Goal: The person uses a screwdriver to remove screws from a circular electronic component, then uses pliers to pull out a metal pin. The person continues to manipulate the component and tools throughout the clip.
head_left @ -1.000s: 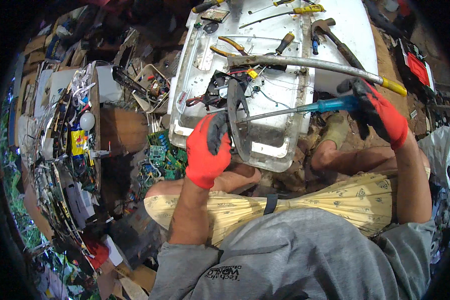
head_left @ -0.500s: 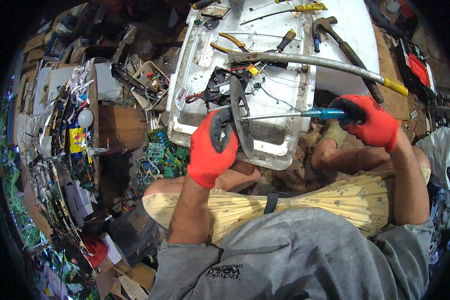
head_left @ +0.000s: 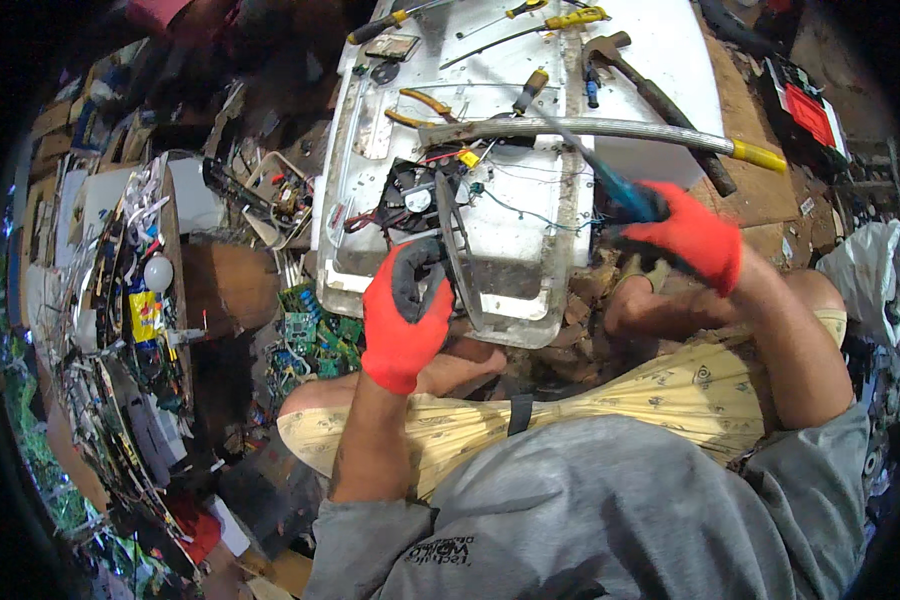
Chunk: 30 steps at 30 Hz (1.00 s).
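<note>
My left hand (head_left: 407, 315), in a red and black glove, is closed on the edge of a thin dark flat plate (head_left: 458, 255). The plate stands nearly edge-on to me, so its broad face hardly shows. My right hand (head_left: 685, 235), gloved alike, grips a screwdriver (head_left: 625, 190) by its blue handle. Its shaft points up and left, smeared by motion and apart from the plate. Just beyond the plate, a black fan-like part (head_left: 410, 190) with thin wires lies on a white plastic panel (head_left: 490, 85).
Across the panel lie a long metal bar (head_left: 590, 128) with a yellow end, pliers (head_left: 422, 105), several screwdrivers (head_left: 575, 18) and a hammer (head_left: 660, 100). Green circuit boards (head_left: 305, 335) are heaped at its left. A wooden box (head_left: 160, 360) of scrap stands farther left.
The screwdriver has come away from the plate and swung its tip up and forward as my right hand shifted. My left hand still holds the plate. The whole view has shifted slightly.
</note>
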Each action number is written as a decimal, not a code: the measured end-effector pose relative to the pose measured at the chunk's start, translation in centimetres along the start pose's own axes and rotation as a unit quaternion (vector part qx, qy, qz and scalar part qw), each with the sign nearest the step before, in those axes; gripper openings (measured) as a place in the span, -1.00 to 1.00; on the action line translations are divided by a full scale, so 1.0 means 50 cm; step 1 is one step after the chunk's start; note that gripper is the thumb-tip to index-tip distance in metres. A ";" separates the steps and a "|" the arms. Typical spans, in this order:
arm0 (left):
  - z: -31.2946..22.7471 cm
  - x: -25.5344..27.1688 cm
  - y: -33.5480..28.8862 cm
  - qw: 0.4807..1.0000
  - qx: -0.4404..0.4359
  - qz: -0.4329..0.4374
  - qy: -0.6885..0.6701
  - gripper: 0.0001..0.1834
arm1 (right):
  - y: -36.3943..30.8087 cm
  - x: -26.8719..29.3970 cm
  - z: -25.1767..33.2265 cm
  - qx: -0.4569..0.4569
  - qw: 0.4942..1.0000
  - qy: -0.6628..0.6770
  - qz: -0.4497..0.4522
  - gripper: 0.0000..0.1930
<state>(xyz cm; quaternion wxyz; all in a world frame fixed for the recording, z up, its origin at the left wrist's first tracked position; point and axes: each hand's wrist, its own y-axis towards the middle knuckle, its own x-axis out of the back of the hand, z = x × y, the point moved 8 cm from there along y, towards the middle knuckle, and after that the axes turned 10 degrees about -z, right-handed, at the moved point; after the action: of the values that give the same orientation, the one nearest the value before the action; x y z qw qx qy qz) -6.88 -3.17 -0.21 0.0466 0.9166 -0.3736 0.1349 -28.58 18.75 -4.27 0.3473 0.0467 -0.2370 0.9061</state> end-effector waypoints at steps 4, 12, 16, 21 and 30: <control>-0.004 -0.027 -0.010 0.999 -0.025 0.025 0.013 -0.69 | -0.021 -0.127 0.048 0.028 0.963 0.221 0.152 -0.67; -0.006 -0.056 -0.013 0.993 -0.067 0.043 0.082 -0.72 | -0.009 -0.205 0.046 0.010 0.974 0.180 0.138 -0.73; -0.011 -0.063 -0.019 0.995 -0.057 0.059 0.065 -0.70 | -0.006 -0.197 0.041 0.001 0.975 0.181 0.132 -0.80; -0.019 -0.056 -0.034 0.988 -0.126 0.053 0.078 -0.66 | -0.018 -0.222 0.045 -0.043 0.957 0.232 0.167 -0.81; -0.014 -0.055 -0.035 0.996 -0.046 0.074 -0.005 -0.70 | -0.015 -0.239 0.041 -0.058 0.957 0.214 0.186 -0.77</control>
<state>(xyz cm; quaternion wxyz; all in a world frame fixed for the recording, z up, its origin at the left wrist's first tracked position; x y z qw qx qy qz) -7.69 0.09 -0.29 0.0771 0.8839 -0.4464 0.1158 -19.24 11.03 -5.11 0.2170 -0.2137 -0.2139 0.9282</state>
